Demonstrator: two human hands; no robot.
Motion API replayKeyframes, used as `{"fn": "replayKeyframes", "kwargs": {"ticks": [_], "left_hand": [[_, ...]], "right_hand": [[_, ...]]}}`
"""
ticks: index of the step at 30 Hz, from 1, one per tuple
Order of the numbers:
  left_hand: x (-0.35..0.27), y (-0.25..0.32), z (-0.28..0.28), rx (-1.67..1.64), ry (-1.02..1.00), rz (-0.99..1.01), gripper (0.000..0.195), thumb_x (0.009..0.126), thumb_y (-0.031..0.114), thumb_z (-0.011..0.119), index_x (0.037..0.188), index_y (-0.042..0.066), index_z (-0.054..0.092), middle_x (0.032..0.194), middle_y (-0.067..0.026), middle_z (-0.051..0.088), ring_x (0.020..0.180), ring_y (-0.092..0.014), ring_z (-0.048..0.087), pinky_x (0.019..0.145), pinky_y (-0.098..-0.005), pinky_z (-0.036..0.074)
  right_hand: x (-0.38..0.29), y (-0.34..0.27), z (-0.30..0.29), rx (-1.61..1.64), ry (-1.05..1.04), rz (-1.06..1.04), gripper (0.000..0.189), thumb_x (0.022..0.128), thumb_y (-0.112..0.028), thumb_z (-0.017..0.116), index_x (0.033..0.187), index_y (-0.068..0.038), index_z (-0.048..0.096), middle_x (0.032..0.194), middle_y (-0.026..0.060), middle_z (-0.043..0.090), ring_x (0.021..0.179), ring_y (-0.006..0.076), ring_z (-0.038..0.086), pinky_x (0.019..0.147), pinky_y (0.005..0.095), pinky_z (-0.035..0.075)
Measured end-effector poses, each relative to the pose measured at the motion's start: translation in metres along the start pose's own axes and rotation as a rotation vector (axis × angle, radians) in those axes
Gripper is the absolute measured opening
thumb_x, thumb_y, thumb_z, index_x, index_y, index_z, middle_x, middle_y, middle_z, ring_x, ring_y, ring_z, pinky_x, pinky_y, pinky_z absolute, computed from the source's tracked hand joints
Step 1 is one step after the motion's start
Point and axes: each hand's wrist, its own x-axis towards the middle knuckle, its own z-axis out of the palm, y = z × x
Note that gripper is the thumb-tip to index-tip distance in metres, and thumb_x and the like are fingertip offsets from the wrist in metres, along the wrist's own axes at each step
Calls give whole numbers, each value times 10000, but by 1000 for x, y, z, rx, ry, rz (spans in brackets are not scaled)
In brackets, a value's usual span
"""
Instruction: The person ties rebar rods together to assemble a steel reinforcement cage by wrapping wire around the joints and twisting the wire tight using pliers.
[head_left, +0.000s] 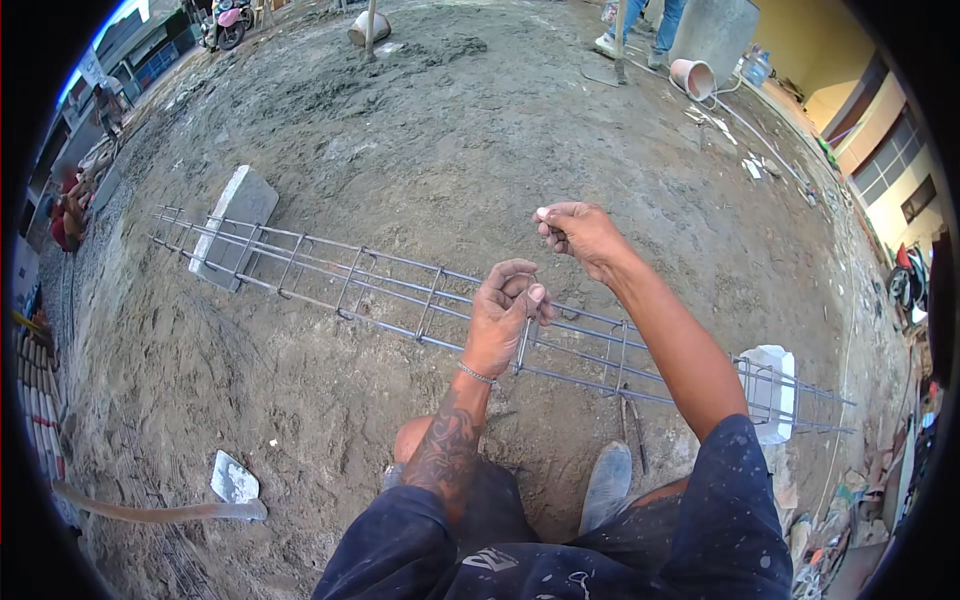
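A long rebar cage with square stirrups stretches across the ground before me, propped on two concrete blocks. My left hand is curled at the cage's upper bar, right by one stirrup. A thin wire seems to pass its fingertips. Above and to the right of it, beyond the cage, my right hand is raised with thumb and forefinger pinched together. Anything between those fingertips is too thin to make out. A pair of pincers lies with its handles near my shoe, partly under the cage.
The left concrete block stands tilted; the right block lies under the cage's other end. A hoe rests at lower left. Buckets and a person's legs are at the far side. Other people sit at left.
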Motion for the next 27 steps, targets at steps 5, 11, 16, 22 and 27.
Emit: {"fn": "replayKeyframes", "kwargs": {"ticks": [5,11,16,22,27], "left_hand": [[9,2,5,660,118,421,186,839,119,613,977,1,571,819,-63,572,728,-142,571,627,-277,467],[14,-10,7,287,440,156,207,894,202,532,750,53,536,719,-14,515,609,-123,498,586,-275,425],[-20,-48,27,-427,405,-535,243,915,210,383,689,120,382,571,34,334,497,-118,337,582,-286,385],[-34,-47,60,1177,606,168,395,824,153,489,1188,47,375,1151,-111,425,984,-288,500,884,-402,374],[-17,8,92,1870,185,721,441,770,147,583,1176,45,447,1169,-147,482,1201,-352,404,1061,-498,152]], "right_hand": [[4,1,-4,53,-109,35,137,884,-129,534,908,-19,613,750,-6,585,657,62,506,591,203,418],[17,-22,-3,288,35,-359,155,875,-137,547,847,2,607,696,21,587,613,89,527,572,233,439],[19,-46,-31,284,226,-757,171,881,-142,538,881,14,609,676,30,585,586,94,544,546,240,438],[2,-57,-48,371,123,-674,170,865,-144,562,873,16,617,663,34,589,561,86,550,512,231,441],[1,-69,-72,505,146,-623,180,860,-147,571,882,26,615,663,44,587,540,87,534,507,232,441]]}}
